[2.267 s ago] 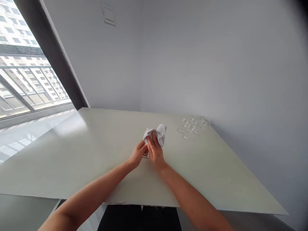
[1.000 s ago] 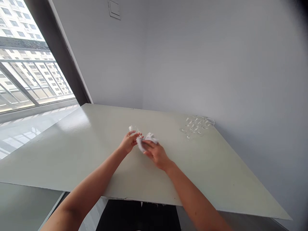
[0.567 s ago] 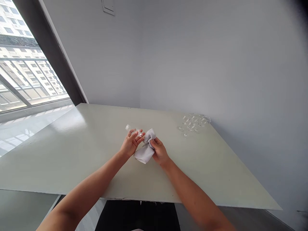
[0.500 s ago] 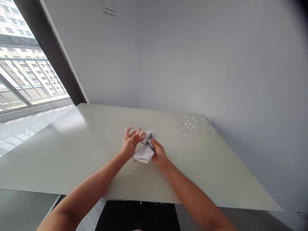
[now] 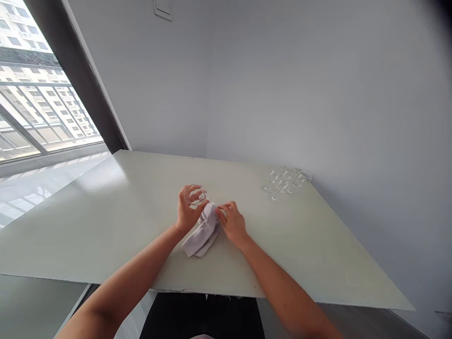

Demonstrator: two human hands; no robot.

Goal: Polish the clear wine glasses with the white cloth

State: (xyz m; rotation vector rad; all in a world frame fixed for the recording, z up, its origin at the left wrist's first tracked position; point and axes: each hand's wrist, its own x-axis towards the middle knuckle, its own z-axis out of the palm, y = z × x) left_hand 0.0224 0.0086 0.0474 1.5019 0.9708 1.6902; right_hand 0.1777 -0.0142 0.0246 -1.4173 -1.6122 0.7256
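My left hand (image 5: 186,212) is closed around a clear stemmed glass (image 5: 202,197), its round rim tilted up between thumb and fingers. A pale lilac-white cloth (image 5: 202,239) hangs from the far end of the glass down toward the table. The thumb and fingers of my right hand (image 5: 233,223) pinch the top of this cloth, close to the glass. Cloth and fingers cover part of the glass, so its stem and foot are hard to make out.
Both hands work over a pale, glossy table (image 5: 134,235). Several clear stemmed glasses (image 5: 282,181) stand grouped at its back right, near the grey wall (image 5: 318,94). At the left is a window (image 5: 42,108) with a railing outside.
The glass has turned so its rim faces up in my left hand. My right hand has shifted from gripping the bunched cloth to pinching its top; the cloth now hangs lower and further left.
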